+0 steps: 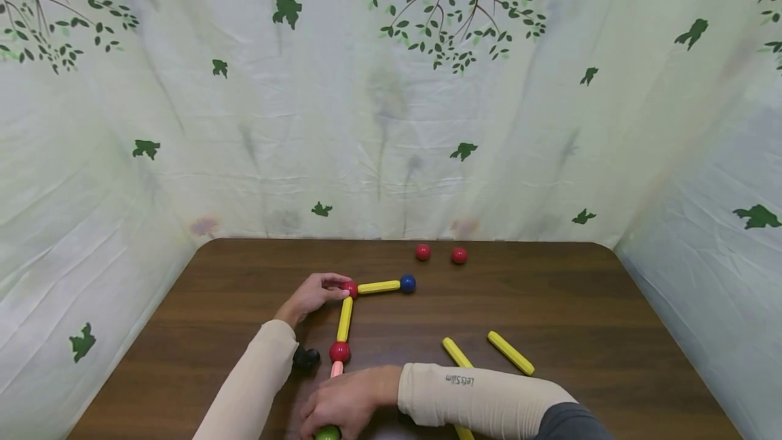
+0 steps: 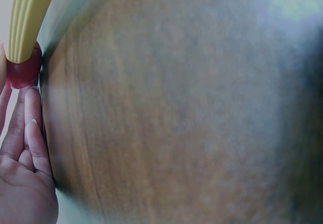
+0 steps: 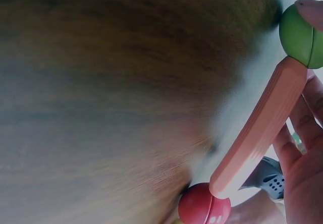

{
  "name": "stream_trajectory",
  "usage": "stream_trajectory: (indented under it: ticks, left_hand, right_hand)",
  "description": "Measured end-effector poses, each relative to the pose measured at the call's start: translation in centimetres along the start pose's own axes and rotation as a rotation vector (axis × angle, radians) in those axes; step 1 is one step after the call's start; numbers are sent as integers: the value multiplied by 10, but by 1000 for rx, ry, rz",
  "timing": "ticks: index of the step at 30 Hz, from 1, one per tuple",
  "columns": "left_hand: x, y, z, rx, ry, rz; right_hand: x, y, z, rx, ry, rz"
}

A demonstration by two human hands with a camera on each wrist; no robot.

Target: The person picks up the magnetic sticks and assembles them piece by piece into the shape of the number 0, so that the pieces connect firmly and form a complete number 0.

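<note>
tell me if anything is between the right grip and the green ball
Nothing visible stands between them: the right grip holds the green ball, a fingertip against its surface. The pink rod joins the ball elsewhere.

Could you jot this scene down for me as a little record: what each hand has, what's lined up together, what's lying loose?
Left hand: pinches corner red ball
Right hand: holds green ball
Chain, end to end: blue ball, yellow rod, corner red ball, second yellow rod, middle red ball, pink rod, green ball
Loose balls: third red ball and fourth red ball, near the far edge
Loose rods: third yellow rod; fourth yellow rod, partly behind the right sleeve
Surface: brown table
Backdrop: pale cloth, green leaf prints
</note>
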State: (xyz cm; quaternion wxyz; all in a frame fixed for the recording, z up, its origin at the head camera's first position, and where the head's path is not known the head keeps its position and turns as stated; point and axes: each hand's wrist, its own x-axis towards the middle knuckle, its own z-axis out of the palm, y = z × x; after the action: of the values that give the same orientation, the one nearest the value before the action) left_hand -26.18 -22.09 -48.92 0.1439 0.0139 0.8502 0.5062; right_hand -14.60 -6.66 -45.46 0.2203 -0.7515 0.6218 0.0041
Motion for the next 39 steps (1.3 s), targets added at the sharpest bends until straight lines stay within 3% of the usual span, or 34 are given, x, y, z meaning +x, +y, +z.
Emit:
stream_trajectory:
  ticks: [16, 28, 35, 39]
  left_hand:
    - [0, 1, 1, 14, 0, 2]
    - [3, -4, 3, 2, 5, 15]
    - [1, -3, 2, 9, 8, 10]
    - [2, -2, 1, 9, -5, 5]
  right_hand:
    - [-2, 1, 3, -13, -8, 29]
    - [-9, -1, 4, -32, 36, 49]
    - [-27, 0, 2, -2, 157, 85]
    - [-52, 4, 7, 112, 280, 131]
